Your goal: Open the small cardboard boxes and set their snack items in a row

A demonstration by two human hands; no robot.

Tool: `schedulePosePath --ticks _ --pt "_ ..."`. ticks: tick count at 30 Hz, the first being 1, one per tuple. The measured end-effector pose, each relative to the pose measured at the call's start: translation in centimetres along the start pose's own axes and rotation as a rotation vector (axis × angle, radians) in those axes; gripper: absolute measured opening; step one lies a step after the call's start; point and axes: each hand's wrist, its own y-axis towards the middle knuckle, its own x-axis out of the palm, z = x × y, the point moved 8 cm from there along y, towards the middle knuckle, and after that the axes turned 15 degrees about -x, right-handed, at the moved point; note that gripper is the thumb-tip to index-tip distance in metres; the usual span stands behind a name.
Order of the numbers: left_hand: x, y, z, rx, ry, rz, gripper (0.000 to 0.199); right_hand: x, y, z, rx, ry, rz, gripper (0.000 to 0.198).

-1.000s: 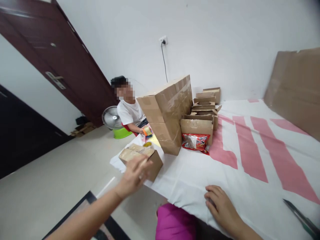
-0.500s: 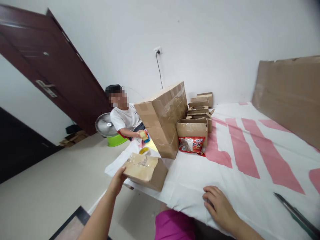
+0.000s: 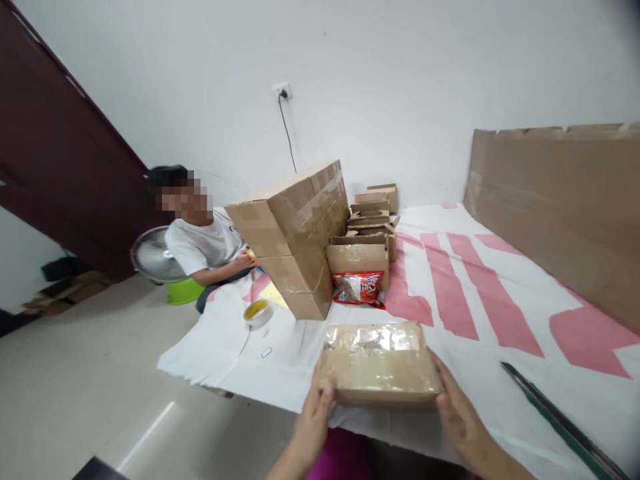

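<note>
A taped cardboard box (image 3: 377, 367) is held between my two hands at the table's near edge. My left hand (image 3: 316, 407) presses its left end, thumb on the near corner. At the box's right end, my right hand (image 3: 457, 407) is closed on the other side. Clear tape shines across the top of the box. Just beyond it lies a red snack bag (image 3: 359, 288), leaning against an open cardboard box (image 3: 357, 257). A utility knife (image 3: 560, 417) with a green handle rests to the right of my right hand.
Stacked taped boxes (image 3: 295, 247) form a wall left of several open boxes. A tape roll (image 3: 257, 313) lies on the white and pink cloth (image 3: 295, 353). Another person (image 3: 205, 240) sits at the left. A large cardboard sheet (image 3: 555, 207) stands at the right.
The box has moved right along the near edge in my left hand, and my right hand has closed on its other end. My view has turned right.
</note>
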Motion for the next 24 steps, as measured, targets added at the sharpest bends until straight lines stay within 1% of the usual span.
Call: schedulePosePath --ticks 2,4,6,9,11,13,15,17,18,20,22,24 --pt "2.5 -0.9 -0.4 -0.032 0.047 -0.115 0.065 -3.1 -1.2 0.8 0.001 -0.087 0.085 0.060" --pt "4.4 -1.6 -0.1 -0.027 0.081 -0.246 0.070 -5.3 -3.0 1.2 -0.001 -0.139 0.121 0.062" --pt "5.9 -2.1 1.0 0.012 0.091 -0.363 0.077 -6.6 -4.9 1.2 0.020 -0.173 0.122 0.064" --pt "7.3 -2.1 3.2 0.078 0.072 -0.439 0.081 -7.4 -6.9 -0.3 0.025 -0.233 0.093 0.067" --pt "8.0 -1.8 4.5 0.099 0.075 -0.441 0.074 -7.8 -7.1 -1.6 -0.003 -0.268 0.061 0.071" --pt "8.3 -1.6 5.5 0.120 0.098 -0.406 0.064 -8.6 -6.8 -2.2 -0.018 -0.323 0.044 0.068" --pt "8.3 -1.7 6.4 0.186 0.125 -0.345 0.059 -10.0 -6.4 -1.9 -0.019 -0.439 0.049 0.053" --pt "8.1 -2.1 7.3 0.306 0.148 -0.294 0.057 -11.7 -6.0 -1.1 -0.015 -0.603 0.058 0.037" --pt "8.1 -2.4 7.7 0.365 0.164 -0.283 0.054 -12.5 -5.9 -0.6 -0.008 -0.694 0.061 0.035" --pt "8.3 -2.8 8.0 0.437 0.198 -0.296 0.044 -13.9 -6.0 0.7 0.048 -0.891 0.049 0.040" --pt "8.6 -2.8 8.0 0.450 0.216 -0.324 0.034 -15.0 -6.4 2.3 0.171 -1.073 -0.002 0.046" --pt "8.7 -2.6 7.9 0.444 0.209 -0.336 0.031 -15.6 -7.1 3.9 0.303 -1.180 -0.085 0.047"
